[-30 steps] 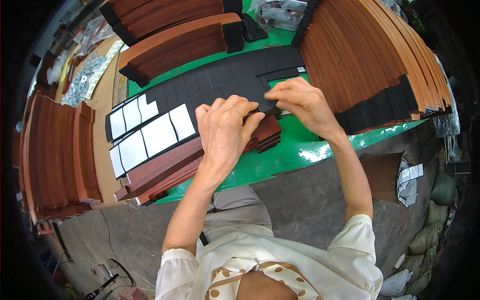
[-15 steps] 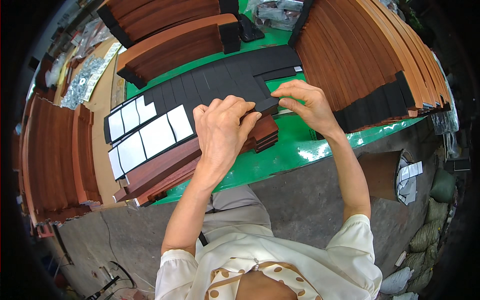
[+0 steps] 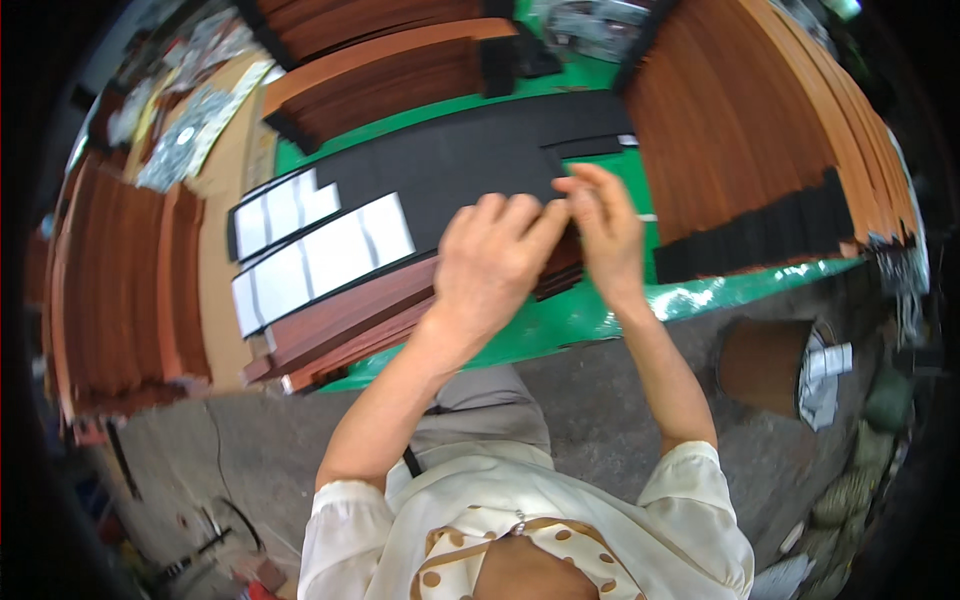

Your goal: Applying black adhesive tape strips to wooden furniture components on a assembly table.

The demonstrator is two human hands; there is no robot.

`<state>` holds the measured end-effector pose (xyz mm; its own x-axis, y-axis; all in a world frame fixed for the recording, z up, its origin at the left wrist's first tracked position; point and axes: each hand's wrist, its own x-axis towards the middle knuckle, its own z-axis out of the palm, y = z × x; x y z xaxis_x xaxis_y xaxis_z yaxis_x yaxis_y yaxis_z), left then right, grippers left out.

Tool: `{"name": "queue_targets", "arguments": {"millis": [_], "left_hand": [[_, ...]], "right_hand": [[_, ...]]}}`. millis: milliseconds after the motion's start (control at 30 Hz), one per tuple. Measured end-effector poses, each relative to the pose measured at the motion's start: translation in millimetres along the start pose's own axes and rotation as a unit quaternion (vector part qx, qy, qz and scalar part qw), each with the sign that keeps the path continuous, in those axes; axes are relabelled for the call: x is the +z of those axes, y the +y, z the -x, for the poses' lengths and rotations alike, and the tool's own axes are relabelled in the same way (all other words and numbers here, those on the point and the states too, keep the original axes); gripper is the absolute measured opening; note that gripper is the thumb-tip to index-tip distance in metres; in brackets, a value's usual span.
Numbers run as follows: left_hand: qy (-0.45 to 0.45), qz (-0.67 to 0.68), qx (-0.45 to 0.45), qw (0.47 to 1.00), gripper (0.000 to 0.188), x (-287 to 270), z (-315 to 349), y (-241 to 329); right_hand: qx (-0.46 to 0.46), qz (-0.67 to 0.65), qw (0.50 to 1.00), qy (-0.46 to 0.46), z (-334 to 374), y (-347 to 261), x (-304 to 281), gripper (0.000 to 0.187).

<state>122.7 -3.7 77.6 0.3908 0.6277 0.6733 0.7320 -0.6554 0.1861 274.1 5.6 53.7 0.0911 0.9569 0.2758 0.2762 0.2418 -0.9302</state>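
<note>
My left hand (image 3: 495,262) is closed, fingers curled, over the right end of the reddish-brown wood slats (image 3: 350,318); what it grips is hidden beneath it. Touching or very close to its fingertips is my right hand (image 3: 607,235), its fingers bent and smeared by motion, so a hold on anything does not show. Just beyond both hands lies a broad spread of black pads (image 3: 450,150), set edge to edge. At its left end, several rectangles of white backing (image 3: 330,258) face up. A narrow black strip (image 3: 585,148) lies near the right hand.
Stacked brown boards with black ends stand at the right (image 3: 740,140) and back (image 3: 390,85). More brown boards (image 3: 120,290) rise at the left. Green sheeting (image 3: 420,352) covers the table. A brown bin (image 3: 765,365) with white scraps stands on the floor at right.
My right hand has swung left and turned its fingers upward, closing up to the left hand. My left hand has shifted slightly right and down. The black piece between them no longer shows.
</note>
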Motion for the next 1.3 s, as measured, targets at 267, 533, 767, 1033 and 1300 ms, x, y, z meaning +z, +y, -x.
{"name": "queue_targets", "arguments": {"millis": [267, 533, 767, 1033, 1300], "left_hand": [[0.039, -0.028, 0.001, 0.999, 0.018, 10.3, 5.9, 6.6], [0.068, 0.042, 0.046, 0.996, 0.036, -83.1, 58.1, 11.0], [0.171, 0.010, -0.216, 0.961, 0.019, -183.6, 129.9, -116.8], [-0.122, 0.030, -0.148, 0.981, 0.021, -105.5, 150.5, -241.2], [-0.194, 0.026, -0.158, 0.968, 0.026, -60.5, 141.0, -248.2]], "right_hand": [[-0.008, 0.029, 0.998, 0.056, -2.7, 1.1, -6.2, 0.024], [0.058, -0.018, 0.997, 0.054, -10.3, 1.6, -28.5, 0.030], [-0.129, 0.163, 0.976, -0.073, -49.3, -90.6, 31.2, 0.018], [-0.347, 0.417, 0.739, -0.400, -112.0, -47.1, 227.5, 0.005], [-0.409, 0.481, 0.668, -0.393, -117.4, 10.7, 286.1, 0.007]]}}
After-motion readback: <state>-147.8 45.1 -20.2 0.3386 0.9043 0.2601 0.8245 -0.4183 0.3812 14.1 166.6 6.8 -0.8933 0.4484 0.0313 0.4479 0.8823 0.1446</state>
